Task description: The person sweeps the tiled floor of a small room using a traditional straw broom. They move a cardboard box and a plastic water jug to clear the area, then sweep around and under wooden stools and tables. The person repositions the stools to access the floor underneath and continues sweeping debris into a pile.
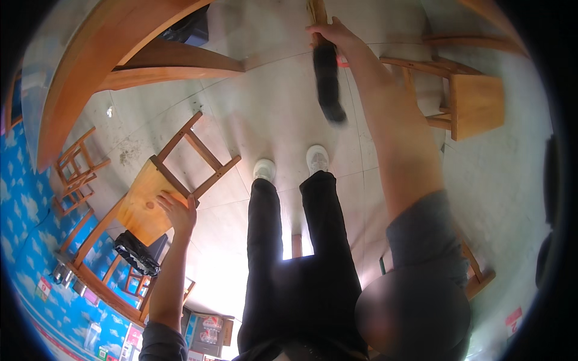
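My right hand [332, 34] grips a brush by its wooden part [317, 12], held out ahead of me near the top of the view. The brush's black bristles [327, 83] point back toward my feet and look blurred. A small red thing beside my right wrist is mostly hidden. On the left, my left hand [180, 214] holds the edge of a wooden stool [146, 203], fingers across the pale seat and thumb at its rim. The stool appears tipped, with two of its legs and a crossbar stretching away over the tiled floor.
A large wooden table [74, 85] curves across the upper left, its leg [180, 76] reaching over the floor. Another stool [478, 106] is at the right. Wooden stools [79, 169] stand by the blue wall. A bin with a black bag [137, 252] and floor debris [130, 153] lie left.
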Demonstrator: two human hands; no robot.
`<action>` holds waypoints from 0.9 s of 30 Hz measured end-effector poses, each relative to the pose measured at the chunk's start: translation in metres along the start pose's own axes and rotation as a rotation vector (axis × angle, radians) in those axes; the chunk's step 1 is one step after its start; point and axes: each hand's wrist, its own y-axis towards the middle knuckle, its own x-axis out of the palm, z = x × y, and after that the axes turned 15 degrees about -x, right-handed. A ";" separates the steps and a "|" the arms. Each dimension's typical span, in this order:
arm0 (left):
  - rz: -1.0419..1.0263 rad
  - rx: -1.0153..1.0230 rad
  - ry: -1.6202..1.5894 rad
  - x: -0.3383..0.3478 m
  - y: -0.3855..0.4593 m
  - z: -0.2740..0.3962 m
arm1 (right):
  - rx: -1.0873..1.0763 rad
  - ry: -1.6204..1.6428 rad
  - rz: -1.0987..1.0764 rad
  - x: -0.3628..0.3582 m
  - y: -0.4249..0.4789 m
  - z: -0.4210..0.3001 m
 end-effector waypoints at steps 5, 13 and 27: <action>0.010 0.028 -0.024 0.006 -0.001 0.008 | -0.237 -0.104 -0.222 0.017 0.015 0.035; 0.037 0.075 -0.052 0.010 -0.003 0.002 | 0.096 -0.952 -0.472 -0.115 -0.203 0.166; 0.054 0.079 -0.079 0.007 -0.007 0.010 | -0.684 -0.727 -0.262 0.029 0.003 0.049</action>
